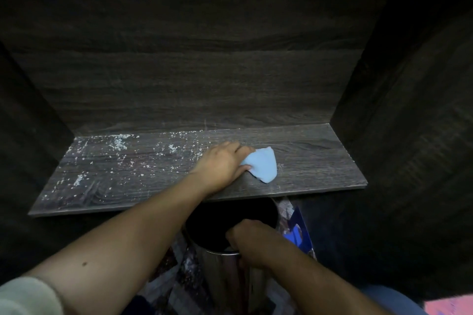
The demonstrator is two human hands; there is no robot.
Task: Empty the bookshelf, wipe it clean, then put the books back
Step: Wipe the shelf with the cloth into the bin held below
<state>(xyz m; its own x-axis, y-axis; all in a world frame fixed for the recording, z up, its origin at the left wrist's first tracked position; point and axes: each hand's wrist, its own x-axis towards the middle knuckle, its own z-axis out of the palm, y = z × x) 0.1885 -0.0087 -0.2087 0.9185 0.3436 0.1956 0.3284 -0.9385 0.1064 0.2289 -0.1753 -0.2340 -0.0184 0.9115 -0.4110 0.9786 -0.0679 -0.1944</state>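
The dark wood-grain bookshelf board (320, 161) holds no books. White dust and crumbs (120, 143) are scattered over its left and middle parts. My left hand (220, 163) lies on the board and grips a light blue cloth (263, 165) that sticks out to the right of my fingers. Below the shelf's front edge, my right hand (245, 238) grips the rim of a shiny metal bin (220, 263) with a dark inside. The bin's mouth sits right under the board's edge.
Dark side panels (409, 110) and a back panel (192, 71) close in the shelf space. Something blue and white (297, 227) lies right of the bin. A patterned rug (176, 286) covers the floor, and a pink item (448, 305) shows at the bottom right.
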